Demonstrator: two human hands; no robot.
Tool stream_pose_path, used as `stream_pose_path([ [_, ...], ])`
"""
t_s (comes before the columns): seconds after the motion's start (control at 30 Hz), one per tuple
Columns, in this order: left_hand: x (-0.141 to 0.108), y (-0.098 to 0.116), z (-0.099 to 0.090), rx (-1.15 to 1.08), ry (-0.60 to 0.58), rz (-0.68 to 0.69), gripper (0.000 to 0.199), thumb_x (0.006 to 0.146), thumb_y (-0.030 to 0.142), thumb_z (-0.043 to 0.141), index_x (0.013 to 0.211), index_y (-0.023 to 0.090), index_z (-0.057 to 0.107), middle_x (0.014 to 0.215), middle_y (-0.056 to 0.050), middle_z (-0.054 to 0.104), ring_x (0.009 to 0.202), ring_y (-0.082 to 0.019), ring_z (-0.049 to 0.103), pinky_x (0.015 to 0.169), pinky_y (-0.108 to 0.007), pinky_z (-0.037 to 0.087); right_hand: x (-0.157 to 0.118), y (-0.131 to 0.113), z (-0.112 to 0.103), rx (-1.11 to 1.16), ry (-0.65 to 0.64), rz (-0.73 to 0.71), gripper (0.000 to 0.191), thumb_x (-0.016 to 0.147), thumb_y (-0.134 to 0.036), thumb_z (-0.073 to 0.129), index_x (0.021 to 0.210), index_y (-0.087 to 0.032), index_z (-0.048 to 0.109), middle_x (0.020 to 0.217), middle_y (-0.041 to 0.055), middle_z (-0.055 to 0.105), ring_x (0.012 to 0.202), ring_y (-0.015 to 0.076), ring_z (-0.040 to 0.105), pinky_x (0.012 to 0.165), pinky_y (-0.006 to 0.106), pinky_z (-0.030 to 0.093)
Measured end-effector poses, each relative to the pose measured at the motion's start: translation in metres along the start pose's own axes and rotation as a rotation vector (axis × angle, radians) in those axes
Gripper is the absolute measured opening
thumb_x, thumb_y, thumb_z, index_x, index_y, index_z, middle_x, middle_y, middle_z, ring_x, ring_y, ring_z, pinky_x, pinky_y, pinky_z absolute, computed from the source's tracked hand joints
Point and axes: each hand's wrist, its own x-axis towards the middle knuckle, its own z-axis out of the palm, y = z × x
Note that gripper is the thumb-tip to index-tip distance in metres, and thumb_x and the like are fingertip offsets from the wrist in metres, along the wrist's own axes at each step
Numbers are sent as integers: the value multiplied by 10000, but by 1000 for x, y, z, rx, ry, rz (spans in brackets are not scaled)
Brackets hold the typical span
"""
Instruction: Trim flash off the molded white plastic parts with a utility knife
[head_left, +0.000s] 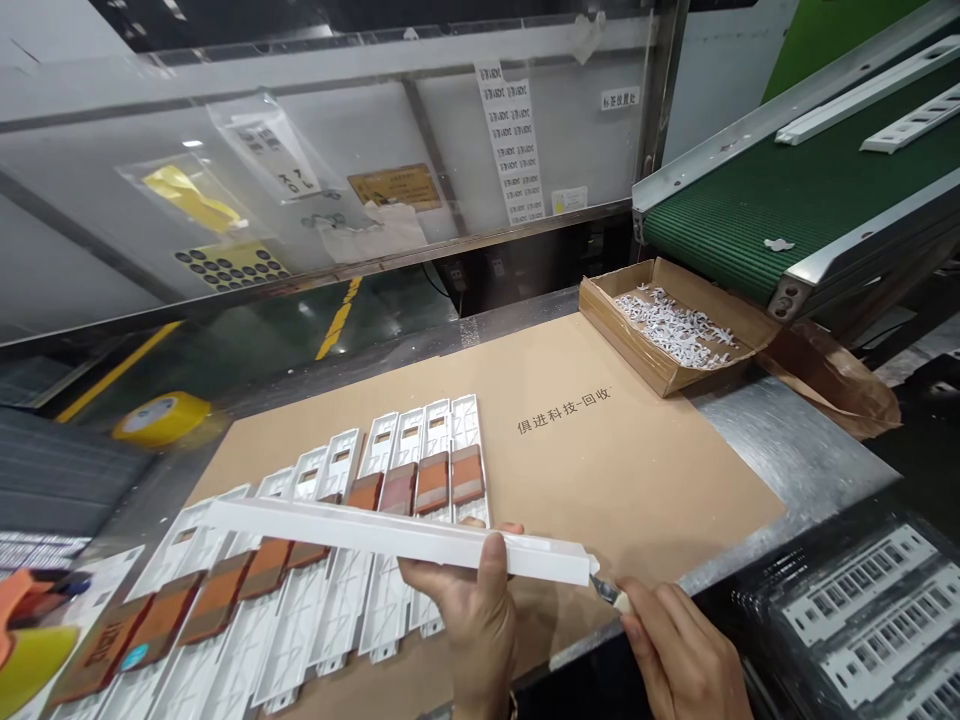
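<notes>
My left hand [469,610] grips a long white plastic strip [360,527] held level across the bench, its right end near the front edge. My right hand [679,650] holds a small knife [609,594] with its blade tip touching the strip's right end. Under the strip lies a fanned row of several white plastic strips [352,560], each with a brown rectangular patch, on a brown cardboard sheet [615,470].
A shallow cardboard box [739,318] of white plastic shavings sits at the back right, under the end of a green conveyor belt [787,190] carrying white strips. A yellow tape roll [161,417] lies at the left. Black trays [892,610] of white parts stand lower right.
</notes>
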Motion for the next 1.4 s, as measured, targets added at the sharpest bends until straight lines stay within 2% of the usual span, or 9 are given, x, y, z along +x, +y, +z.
stream_pose_path([
  [0.4, -3, 3, 2, -17, 14, -3, 747, 768, 365, 701, 1299, 408, 178, 919, 14, 566, 763, -143, 630, 690, -276, 537, -11, 10, 4, -70, -27, -20, 228, 962, -224, 423, 1116, -123, 558, 708, 49, 596, 609, 155, 587, 563, 252, 450],
  [0.57, -4, 11, 5, -45, 18, -71, 680, 764, 400, 695, 1268, 376, 240, 921, 20, 550, 743, -131, 618, 725, -298, 535, -18, 26, 6, -78, -36, 123, 241, 964, -245, 422, 1133, -151, 567, 765, 49, 634, 680, 164, 632, 618, 245, 488],
  [0.7, -5, 6, 9, -21, 24, 13, 757, 740, 385, 719, 1293, 354, 203, 872, 21, 550, 715, -140, 619, 672, -285, 532, -10, 27, 0, 127, -50, 259, 231, 968, -281, 406, 1115, -206, 566, 917, 43, 682, 824, 150, 668, 701, 203, 509],
  [0.8, -10, 0, 11, 48, 28, 121, 795, 737, 356, 722, 1300, 316, 162, 930, -10, 550, 733, -142, 621, 701, -302, 533, 1, 19, -4, 327, -129, 392, 299, 960, -383, 409, 1173, -208, 524, 736, -13, 651, 654, 127, 649, 599, 179, 499],
  [0.9, -17, -4, 13, 141, 13, 234, 799, 734, 305, 721, 1276, 299, 133, 978, -29, 535, 751, -146, 617, 719, -328, 541, 14, 7, -1, 466, -231, 486, 473, 894, -553, 454, 1185, -185, 508, 537, -73, 507, 461, 125, 541, 465, 196, 434],
  [0.97, -21, -6, 14, 124, 6, 304, 757, 716, 273, 727, 1225, 314, 168, 976, -10, 510, 727, -148, 612, 679, -335, 551, 24, 0, 4, 466, -278, 535, 561, 806, -659, 509, 1094, -180, 546, 515, -73, 492, 448, 134, 518, 449, 217, 396],
  [1.07, -24, -7, 16, 83, 2, 352, 723, 682, 232, 744, 1163, 334, 214, 963, 16, 474, 705, -141, 605, 636, -317, 557, 34, -6, 8, 456, -359, 598, 535, 768, -689, 522, 944, -186, 570, 545, -47, 528, 481, 140, 506, 475, 235, 361],
  [1.27, -27, 2, 24, 62, 32, 294, 710, 706, 267, 726, 1179, 335, 201, 978, 4, 462, 726, -134, 586, 668, -292, 532, 35, -2, 0, 730, -464, 699, 398, 886, -526, 431, 974, -165, 574, 600, -31, 510, 560, 139, 485, 549, 255, 377],
  [1.4, -23, 9, 16, 12, -38, 145, 612, 688, 339, 736, 1123, 321, 306, 956, 6, 487, 703, -140, 597, 668, -295, 527, 26, 14, -6, 868, -389, 744, 427, 907, -519, 440, 1034, -137, 583, 546, -39, 525, 548, 130, 495, 586, 261, 405],
])
